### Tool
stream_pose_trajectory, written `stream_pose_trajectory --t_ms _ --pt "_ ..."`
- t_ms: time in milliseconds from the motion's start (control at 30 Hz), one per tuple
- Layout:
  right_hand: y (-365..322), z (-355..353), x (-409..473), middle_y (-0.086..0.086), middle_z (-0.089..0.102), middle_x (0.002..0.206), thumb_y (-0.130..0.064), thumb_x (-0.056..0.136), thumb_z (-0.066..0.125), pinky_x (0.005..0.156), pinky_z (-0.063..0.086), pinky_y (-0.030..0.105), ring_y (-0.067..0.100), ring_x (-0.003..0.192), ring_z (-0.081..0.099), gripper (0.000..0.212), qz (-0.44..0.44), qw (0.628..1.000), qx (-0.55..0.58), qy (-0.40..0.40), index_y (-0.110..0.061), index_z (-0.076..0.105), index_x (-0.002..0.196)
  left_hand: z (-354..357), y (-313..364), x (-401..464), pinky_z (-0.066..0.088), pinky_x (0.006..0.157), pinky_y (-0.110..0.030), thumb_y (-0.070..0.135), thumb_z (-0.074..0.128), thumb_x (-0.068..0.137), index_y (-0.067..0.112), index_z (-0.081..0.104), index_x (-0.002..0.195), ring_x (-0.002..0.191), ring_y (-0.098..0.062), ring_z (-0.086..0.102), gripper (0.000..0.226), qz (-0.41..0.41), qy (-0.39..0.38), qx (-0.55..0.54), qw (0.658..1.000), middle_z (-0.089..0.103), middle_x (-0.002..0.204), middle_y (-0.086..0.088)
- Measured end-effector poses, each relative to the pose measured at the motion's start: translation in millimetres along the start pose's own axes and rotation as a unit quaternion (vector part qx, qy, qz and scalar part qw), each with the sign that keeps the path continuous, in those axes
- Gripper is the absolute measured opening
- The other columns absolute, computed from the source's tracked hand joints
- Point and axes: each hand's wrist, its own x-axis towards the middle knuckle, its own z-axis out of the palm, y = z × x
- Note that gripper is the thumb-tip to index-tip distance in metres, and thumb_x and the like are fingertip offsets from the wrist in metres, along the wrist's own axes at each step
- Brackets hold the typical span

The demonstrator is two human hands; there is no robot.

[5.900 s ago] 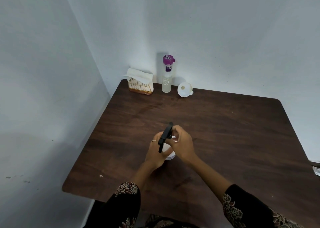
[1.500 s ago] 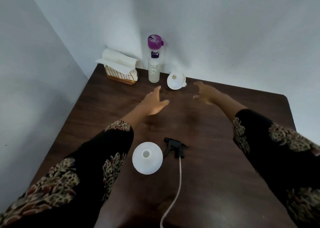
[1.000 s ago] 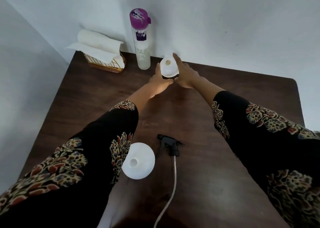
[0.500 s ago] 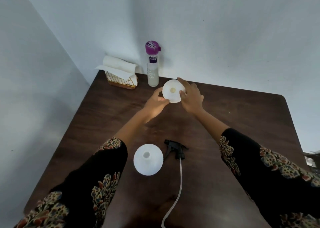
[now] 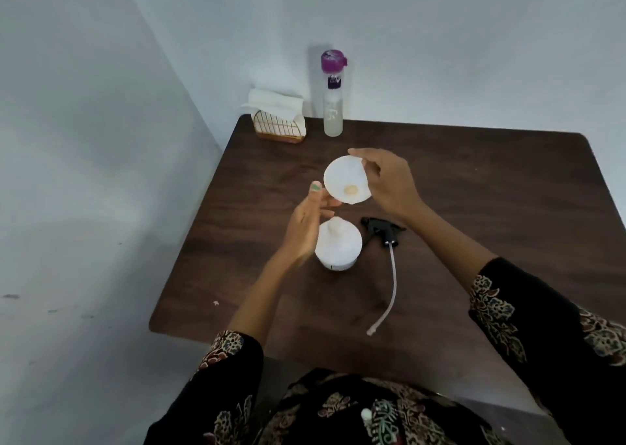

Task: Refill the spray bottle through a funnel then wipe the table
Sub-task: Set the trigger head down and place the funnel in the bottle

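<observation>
Wire napkin holder [image 5: 279, 129] (white napkins inside) at table's [image 5: 491, 187] far-left corner.

Single head-worn wide-angle view, looking forward and steeply down over bench [image 5: 474, 180] from near edge. Close range: wearer's sleeves and lap fill lower frame. Walls meet in corner behind bench's far-left end.

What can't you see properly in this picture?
- Spray bottle mouth, head view: the left hand partly covers it.
- Funnel spout: hidden under its own bowl; both hands hold it.
- Purple-capped bottle label: too small to read.
</observation>
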Motion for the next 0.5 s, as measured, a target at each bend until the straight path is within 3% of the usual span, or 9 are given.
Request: stream_pose_trajectory --t_ms 100,200,300,433,500 --pt "-12 -3 -14 0.008 0.063 0.124 0.002 0.093 0.040 0.097 0.041 0.023 0.020 0.116 0.055 0.037 0.002 1.000 0.015 0.010 -0.008 0.064 0.119 -3 -15 -17 0.044 0.072 -0.011 0.041 0.016 0.102 0.014 0.062 0.117 0.095 -0.012 0.062 0.056 0.005 0.039 -0.017 0.999 0.068 0.109 -0.003" --pt "-23 -7 -23 0.007 0.065 0.123 0.001 0.093 0.041 0.097 0.040 0.018 0.017 0.115 0.056 0.034 0.002 0.999 0.032 0.016 -0.007 0.065 0.116 -9 -29 -29 0.048 0.083 -0.016 0.017 0.044 0.098 0.017 0.063 0.115 0.102 -0.012 0.061 0.025 0.033 0.041 0.001 0.999 0.067 0.112 0.001" --pt "-32 -9 -33 0.005 0.066 0.120 -0.001 0.094 0.042 0.092 0.040 0.015 0.015 0.111 0.058 0.033 0.000 0.999 0.031 0.017 -0.007 0.067 0.115 -11 -39 -35 0.050 0.089 -0.024 0.011 0.061 0.088 0.021 0.063 0.115 0.109 -0.012 0.059 0.029 0.041 0.007 0.024 0.999 0.066 0.116 0.005" --pt "-37 -8 -37 0.005 0.066 0.121 -0.003 0.095 0.042 0.095 0.040 0.016 0.014 0.114 0.057 0.032 0.008 0.999 0.029 0.018 -0.008 0.066 0.116 -5 -42 -34 0.040 0.074 0.001 0.026 0.069 0.084 0.023 0.063 0.117 0.110 -0.008 0.057 0.033 0.059 0.024 0.041 0.997 0.065 0.118 0.008" --pt "-38 -6 -39 0.004 0.065 0.122 -0.004 0.095 0.042 0.095 0.040 0.016 0.014 0.115 0.056 0.033 0.016 0.999 0.029 0.021 -0.009 0.066 0.116 -1 -42 -30 0.038 0.071 0.002 0.030 0.070 0.083 0.023 0.064 0.115 0.110 -0.008 0.057 0.033 0.060 0.036 0.055 0.996 0.066 0.118 0.008"
